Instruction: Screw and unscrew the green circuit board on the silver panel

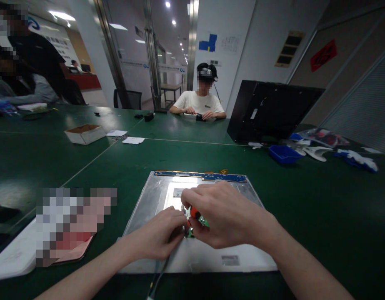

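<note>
A silver LCD panel (248, 260) lies flat before me, with a blue circuit strip (180, 175) along its far edge. Over its middle, my right hand (225, 216) is closed around an orange-and-black handled tool (195, 213); its tip is hidden, so I cannot tell its exact kind. Beneath the fingers, parts of a small green circuit board (190, 231) show. My left hand (166, 231) is closed at the board's left edge, fingertips pinched on it. Dark cables (161, 273) run from under that hand toward the near table edge.
A white and pink item (76, 246) lies left on the green table (320, 216). Farther off are a white box (86, 134), paper (133, 140), a blue tray (283, 154), and a big black screen housing (270, 112). A co-worker (198, 102) sits opposite, hands busy.
</note>
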`<state>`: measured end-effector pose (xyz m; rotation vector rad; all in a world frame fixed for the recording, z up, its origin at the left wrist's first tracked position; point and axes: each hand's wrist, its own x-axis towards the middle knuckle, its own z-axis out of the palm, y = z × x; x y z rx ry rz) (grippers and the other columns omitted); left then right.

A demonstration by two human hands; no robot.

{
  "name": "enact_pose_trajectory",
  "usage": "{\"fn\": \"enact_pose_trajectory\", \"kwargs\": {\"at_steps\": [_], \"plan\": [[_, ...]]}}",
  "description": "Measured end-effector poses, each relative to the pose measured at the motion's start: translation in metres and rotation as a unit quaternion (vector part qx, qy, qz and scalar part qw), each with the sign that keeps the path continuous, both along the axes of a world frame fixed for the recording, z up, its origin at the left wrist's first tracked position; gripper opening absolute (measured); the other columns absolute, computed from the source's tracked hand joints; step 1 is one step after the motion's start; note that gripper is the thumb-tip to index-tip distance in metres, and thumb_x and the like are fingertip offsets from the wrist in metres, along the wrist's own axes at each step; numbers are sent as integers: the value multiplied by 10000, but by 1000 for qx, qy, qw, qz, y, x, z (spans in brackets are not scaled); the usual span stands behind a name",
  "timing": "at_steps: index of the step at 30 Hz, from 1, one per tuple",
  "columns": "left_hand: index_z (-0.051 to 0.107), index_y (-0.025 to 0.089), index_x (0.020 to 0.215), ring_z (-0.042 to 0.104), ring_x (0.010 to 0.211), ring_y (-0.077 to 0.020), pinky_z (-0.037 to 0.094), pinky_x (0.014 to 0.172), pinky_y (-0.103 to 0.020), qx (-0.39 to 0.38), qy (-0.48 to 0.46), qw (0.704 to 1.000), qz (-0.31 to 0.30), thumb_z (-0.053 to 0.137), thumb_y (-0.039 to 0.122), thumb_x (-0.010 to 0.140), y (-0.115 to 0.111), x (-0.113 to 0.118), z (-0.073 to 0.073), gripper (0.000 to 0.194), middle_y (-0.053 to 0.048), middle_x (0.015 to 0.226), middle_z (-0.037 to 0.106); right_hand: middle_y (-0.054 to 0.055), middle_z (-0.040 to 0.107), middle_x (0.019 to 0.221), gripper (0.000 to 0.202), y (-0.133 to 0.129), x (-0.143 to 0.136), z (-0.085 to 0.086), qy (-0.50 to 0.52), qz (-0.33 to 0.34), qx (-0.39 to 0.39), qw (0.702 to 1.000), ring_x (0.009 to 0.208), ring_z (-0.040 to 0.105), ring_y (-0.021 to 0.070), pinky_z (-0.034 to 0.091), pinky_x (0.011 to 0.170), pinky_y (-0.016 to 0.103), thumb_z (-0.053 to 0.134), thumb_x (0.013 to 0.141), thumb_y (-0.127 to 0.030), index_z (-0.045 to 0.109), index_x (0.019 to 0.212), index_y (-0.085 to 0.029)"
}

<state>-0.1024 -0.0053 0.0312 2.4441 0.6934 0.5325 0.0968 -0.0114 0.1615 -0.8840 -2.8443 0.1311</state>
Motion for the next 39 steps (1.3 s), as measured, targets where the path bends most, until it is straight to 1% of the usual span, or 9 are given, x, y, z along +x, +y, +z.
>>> {"fn": "enact_pose_trajectory", "kwargs": {"at_steps": [5, 8, 10, 13, 18, 21, 26, 33, 39], "plan": [[550, 183, 895, 558, 822, -213, 448, 760, -339, 14, 10, 1000, 8, 482, 131, 831, 0, 1, 1, 107, -51, 874, 607, -2, 615, 708, 148, 0, 0, -3, -8, -7, 28, 1000, 584, 472, 130, 205, 518, 275, 509, 877, -357, 488, 862, -211], [542, 180, 896, 553, 781, -203, 444, 720, -327, 17, 18, 1000, 15, 482, 129, 828, -1, 1, 2, 104, -50, 862, 605, -5, 608, 682, 135, 1, -2, -5, -9, -12, 46, 999, 576, 467, 128, 193, 518, 283, 444, 923, -314, 492, 852, -210], [535, 176, 899, 555, 783, -207, 446, 709, -325, 15, 13, 1000, 13, 482, 132, 822, -1, 2, 3, 103, -55, 866, 606, 0, 616, 724, 55, 1, -2, -5, -2, -3, 40, 999, 595, 471, 127, 201, 512, 277, 480, 874, -258, 487, 871, -203], [539, 174, 944, 562, 842, -224, 450, 744, -337, 12, -6, 1000, 2, 475, 129, 810, 0, 3, 2, 156, -65, 918, 617, 9, 616, 777, 141, -1, -2, -2, 7, 16, 22, 1000, 611, 467, 127, 219, 499, 266, 545, 781, -245, 472, 890, -192], [554, 182, 940, 562, 890, -234, 446, 778, -346, 26, -7, 1000, -1, 478, 140, 819, 0, 1, -5, 149, -68, 968, 622, 5, 619, 730, 208, -2, -2, -4, -10, 9, 38, 999, 603, 485, 142, 198, 506, 281, 519, 879, -410, 476, 905, -209], [550, 180, 953, 564, 875, -227, 445, 766, -344, 27, -1, 999, 17, 483, 144, 838, -1, 0, -5, 138, -70, 964, 619, -2, 613, 718, 118, -1, -2, -4, -10, -4, 43, 999, 587, 472, 135, 193, 504, 283, 478, 903, -326, 473, 908, -208], [526, 190, 910, 562, 807, -209, 436, 720, -327, 10, -6, 1000, -1, 485, 129, 820, 0, 2, -1, 116, -42, 890, 622, 3, 598, 765, 176, -2, -1, -2, 11, 25, 15, 1000, 588, 442, 123, 238, 487, 263, 532, 780, -245, 462, 928, -181], [555, 193, 932, 559, 881, -222, 440, 771, -337, 21, 13, 1000, -6, 484, 124, 838, 2, -1, -5, 136, -50, 926, 612, 11, 630, 734, 228, 0, -3, -2, -16, -5, 30, 999, 615, 520, 148, 208, 516, 285, 501, 910, -425, 484, 920, -198], [537, 193, 960, 563, 858, -218, 438, 748, -338, 11, -3, 1000, 5, 485, 120, 831, 1, -1, -4, 157, -50, 947, 618, 18, 632, 816, 105, -3, -2, 1, -3, 16, 7, 1000, 634, 510, 136, 232, 506, 274, 514, 839, -245, 471, 919, -192]]}}
